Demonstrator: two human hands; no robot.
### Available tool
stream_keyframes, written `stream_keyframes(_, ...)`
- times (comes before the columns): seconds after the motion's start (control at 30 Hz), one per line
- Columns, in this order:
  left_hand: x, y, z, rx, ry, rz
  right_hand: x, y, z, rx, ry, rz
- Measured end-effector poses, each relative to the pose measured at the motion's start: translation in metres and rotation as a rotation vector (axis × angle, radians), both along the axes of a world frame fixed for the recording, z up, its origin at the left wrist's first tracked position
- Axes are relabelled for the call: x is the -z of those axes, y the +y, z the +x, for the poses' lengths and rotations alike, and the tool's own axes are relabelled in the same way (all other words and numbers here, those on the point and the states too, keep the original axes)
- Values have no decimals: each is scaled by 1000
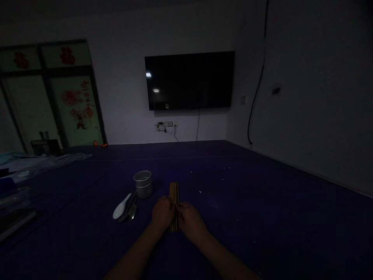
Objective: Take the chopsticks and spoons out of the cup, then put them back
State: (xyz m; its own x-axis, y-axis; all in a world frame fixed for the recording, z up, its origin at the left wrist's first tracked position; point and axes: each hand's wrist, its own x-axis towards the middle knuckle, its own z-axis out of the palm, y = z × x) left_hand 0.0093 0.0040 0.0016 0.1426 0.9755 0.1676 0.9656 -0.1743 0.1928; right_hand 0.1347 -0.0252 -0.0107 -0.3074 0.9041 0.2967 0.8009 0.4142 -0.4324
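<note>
A bundle of several wooden chopsticks (pixel 174 189) lies lengthwise in front of me, on or just above the dark blue surface. My left hand (pixel 162 213) closes on its left side, the fingers curled. From the other side my right hand (pixel 191 222) grips the same bundle, its thumb and fingertips pressed against the sticks. Part of the bundle is hidden behind my fingers. Left of it stands a metal utensil holder (pixel 143 188), upright, with holes low in its wall. Beside that holder lie a white soup spoon (pixel 121 208) and a metal spoon (pixel 133 211), partly overlapping a darker spoon.
The room is dim. White scraps (pixel 200 191) dot the blue surface (pixel 233 241). Clear plastic wrapping (pixel 43 167) and a dark flat object (pixel 17 223) lie at far left. A television (pixel 190 81) hangs on the wall, with a black cable (pixel 256 97) to its right.
</note>
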Motion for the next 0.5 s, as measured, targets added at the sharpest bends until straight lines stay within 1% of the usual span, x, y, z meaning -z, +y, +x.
stream_keyframes(0.13,-2,-2,1,-4,0,3,1,0,0,-27,42,31)
stream_keyframes(0.3,-3,-3,1,-19,-2,11,5,5,0,20,88,12)
stream_keyframes(0.4,-3,-4,1,-38,-5,12,6,6,0,67,58,18)
stream_keyframes(0.5,-4,-4,1,-55,11,18,3,5,1,145,-26,37)
